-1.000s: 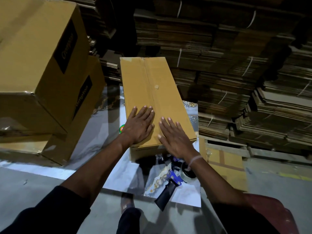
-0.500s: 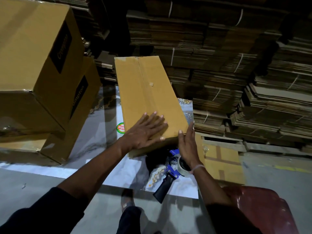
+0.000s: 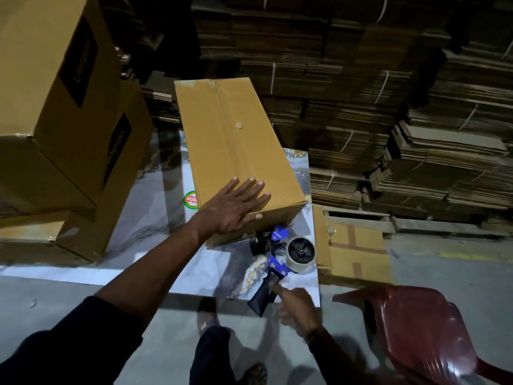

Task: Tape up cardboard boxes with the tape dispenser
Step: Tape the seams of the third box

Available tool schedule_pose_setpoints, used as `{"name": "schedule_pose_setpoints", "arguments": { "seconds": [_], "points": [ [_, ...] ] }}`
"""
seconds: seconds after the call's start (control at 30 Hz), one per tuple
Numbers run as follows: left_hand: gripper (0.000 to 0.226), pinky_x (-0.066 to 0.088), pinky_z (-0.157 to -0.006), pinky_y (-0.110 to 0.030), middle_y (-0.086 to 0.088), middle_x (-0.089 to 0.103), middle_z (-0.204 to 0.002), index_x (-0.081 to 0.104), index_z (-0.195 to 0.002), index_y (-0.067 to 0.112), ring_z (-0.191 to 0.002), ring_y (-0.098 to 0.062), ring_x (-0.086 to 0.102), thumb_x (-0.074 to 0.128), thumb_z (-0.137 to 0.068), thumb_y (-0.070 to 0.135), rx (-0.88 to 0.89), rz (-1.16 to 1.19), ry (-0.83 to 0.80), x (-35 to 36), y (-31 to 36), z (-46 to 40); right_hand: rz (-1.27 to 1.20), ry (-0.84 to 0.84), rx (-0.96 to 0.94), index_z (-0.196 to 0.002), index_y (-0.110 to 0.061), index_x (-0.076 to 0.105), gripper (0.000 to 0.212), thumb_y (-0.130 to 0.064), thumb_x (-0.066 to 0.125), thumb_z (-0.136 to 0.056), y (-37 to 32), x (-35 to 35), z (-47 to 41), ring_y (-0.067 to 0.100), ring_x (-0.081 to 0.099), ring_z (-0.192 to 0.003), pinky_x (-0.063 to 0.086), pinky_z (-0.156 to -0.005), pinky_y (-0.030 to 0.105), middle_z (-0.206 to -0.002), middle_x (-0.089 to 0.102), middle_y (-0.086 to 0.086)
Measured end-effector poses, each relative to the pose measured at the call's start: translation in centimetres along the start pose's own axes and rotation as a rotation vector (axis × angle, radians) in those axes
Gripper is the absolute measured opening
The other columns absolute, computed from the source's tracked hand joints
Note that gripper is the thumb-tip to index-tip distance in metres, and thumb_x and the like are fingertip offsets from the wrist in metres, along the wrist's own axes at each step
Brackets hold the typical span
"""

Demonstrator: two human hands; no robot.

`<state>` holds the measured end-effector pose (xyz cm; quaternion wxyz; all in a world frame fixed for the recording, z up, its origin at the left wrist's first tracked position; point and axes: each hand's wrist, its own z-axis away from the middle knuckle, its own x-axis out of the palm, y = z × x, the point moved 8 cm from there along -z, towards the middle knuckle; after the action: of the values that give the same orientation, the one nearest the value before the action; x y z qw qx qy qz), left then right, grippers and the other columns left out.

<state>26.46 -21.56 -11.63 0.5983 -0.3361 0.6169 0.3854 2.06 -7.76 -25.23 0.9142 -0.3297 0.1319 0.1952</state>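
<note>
The cardboard box (image 3: 236,151) lay flat on the marble-patterned tabletop (image 3: 155,245), its long axis running from the near edge away toward the stacks, tilted slightly to the left at the far end. A centre seam ran along its top face the same way, with a small scrap stuck near it. The box was closed, so its contents could not be seen. The left hand (image 3: 233,208) pressed flat on the box's near end, fingers straight and spread, the thumb over the near edge.

The tape dispenser (image 3: 274,269) lay on the tabletop just beside the box's near right corner, its dark handle pointing toward the person and its blue frame and clear tape roll (image 3: 301,252) toward the box. The right hand (image 3: 295,311) was at the handle's near end, one finger stretched out to touch it and the others loosely curled; its grip had not closed on the handle, though the hand was blurred.

Two larger closed cardboard boxes (image 3: 55,107) stood stacked at the left, the lower one on the tabletop's left part, apart from the task box. A round red and green sticker (image 3: 191,200) showed on the tabletop beside the box's left side. Bundled flat cardboard sheets (image 3: 388,107) filled the background. A red plastic chair (image 3: 416,337) stood at the lower right, and a flattened cardboard piece (image 3: 358,254) lay beside the tabletop's right edge.
</note>
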Motion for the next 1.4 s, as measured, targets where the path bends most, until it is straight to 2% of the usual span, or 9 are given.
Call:
{"name": "schedule_pose_setpoints", "arguments": {
  "seconds": [0.1, 0.17, 0.23, 0.3, 0.37, 0.53, 0.77, 1.07, 1.4],
  "points": [
    [0.072, -0.007, -0.129, -0.048, 0.001, -0.01, -0.173, -0.001, -0.166, 0.034, -0.159, -0.022, -0.015, -0.003, -0.101, 0.065, -0.013, -0.006, -0.013, 0.1, 0.0, 0.0, -0.265, -0.236, 0.171, -0.109, -0.001, 0.071, 0.063, -0.048, 0.087, -0.07, 1.2, 3.6, 0.3, 0.029, 0.066, -0.078, 0.052, -0.064, 0.031, -0.088, 0.074, 0.014],
    [0.072, -0.007, -0.129, -0.048, 0.001, -0.011, -0.173, -0.003, -0.166, 0.034, -0.159, -0.022, -0.016, -0.002, -0.102, 0.066, -0.011, -0.006, -0.018, 0.1, -0.1, 0.0, -0.518, -0.3, 0.238, -0.099, -0.003, 0.07, 0.032, -0.028, 0.083, -0.082, 0.5, 5.5, 0.8, 0.028, 0.07, -0.079, 0.057, -0.072, 0.036, -0.087, 0.077, 0.015],
    [0.072, -0.007, -0.129, -0.048, 0.001, -0.012, -0.173, -0.004, -0.166, 0.034, -0.159, -0.022, -0.016, -0.002, -0.102, 0.066, -0.007, -0.009, -0.02, 0.1, -0.1, 0.1, -0.797, -0.328, 0.268, -0.086, -0.003, 0.064, 0.009, -0.004, 0.073, -0.085, -1.0, 7.1, 1.0, 0.023, 0.065, -0.061, 0.057, -0.063, 0.033, -0.069, 0.068, 0.012],
    [0.073, -0.007, -0.129, -0.048, 0.0, -0.011, -0.173, -0.005, -0.166, 0.035, -0.159, -0.022, -0.015, -0.005, -0.101, 0.067, -0.006, -0.014, -0.014, 0.1, -0.1, 0.1, -0.919, -0.336, 0.243, -0.079, -0.005, 0.058, 0.014, 0.002, 0.069, -0.076, -2.0, 7.9, 0.5, 0.019, 0.055, -0.048, 0.051, -0.051, 0.026, -0.06, 0.056, 0.008],
    [0.074, -0.008, -0.129, -0.047, 0.0, -0.011, -0.173, -0.005, -0.165, 0.035, -0.159, -0.022, -0.015, -0.009, -0.099, 0.069, -0.003, -0.01, -0.013, 0.0, 0.0, 0.1, -0.995, -0.349, 0.207, -0.076, -0.008, 0.055, 0.014, 0.0, 0.062, -0.086, -2.4, 8.2, 0.1, 0.018, 0.05, -0.046, 0.047, -0.048, 0.025, -0.058, 0.05, 0.005],
    [0.073, -0.006, -0.129, -0.049, -0.001, -0.01, -0.173, -0.003, -0.166, 0.033, -0.16, -0.023, -0.014, -0.004, -0.101, 0.066, -0.013, -0.013, -0.007, 0.0, 0.1, 0.1, -1.024, -0.276, 0.184, -0.081, -0.013, 0.053, 0.02, -0.009, 0.056, -0.101, -1.1, 6.8, -0.8, 0.015, 0.047, -0.045, 0.042, -0.044, 0.024, -0.056, 0.046, 0.002],
    [0.078, -0.002, -0.129, -0.052, -0.002, -0.007, -0.174, -0.001, -0.167, 0.032, -0.16, -0.024, -0.01, -0.015, -0.099, 0.068, -0.032, -0.027, 0.023, 0.2, 0.5, -0.3, -0.99, -0.187, 0.115, -0.085, -0.015, 0.053, 0.016, -0.009, 0.062, -0.098, -1.1, 2.8, -0.1, 0.016, 0.046, -0.047, 0.041, -0.043, 0.026, -0.061, 0.045, 0.003],
    [0.068, 0.008, -0.125, -0.063, -0.008, 0.007, -0.174, 0.013, -0.167, 0.025, -0.162, -0.029, 0.003, 0.008, -0.109, 0.061, -0.152, -0.033, 0.123, 0.8, 3.5, -3.6, -0.995, -0.096, 0.014, -0.079, -0.015, 0.053, 0.022, -0.01, 0.062, -0.098, -5.4, -4.4, -0.1, 0.015, 0.048, -0.045, 0.043, -0.04, 0.025, -0.059, 0.048, 0.002],
    [0.084, -0.007, -0.124, -0.064, -0.012, -0.02, -0.172, -0.003, -0.167, 0.02, -0.157, -0.036, -0.024, -0.009, -0.098, 0.067, -0.192, 0.113, -0.002, 0.8, 5.8, -9.1, -0.99, 0.115, -0.096, -0.081, -0.013, 0.055, 0.019, -0.006, 0.059, -0.098, -14.2, -13.6, -1.6, 0.018, 0.047, -0.045, 0.042, -0.044, 0.026, -0.055, 0.049, 0.002]
  ]
}}
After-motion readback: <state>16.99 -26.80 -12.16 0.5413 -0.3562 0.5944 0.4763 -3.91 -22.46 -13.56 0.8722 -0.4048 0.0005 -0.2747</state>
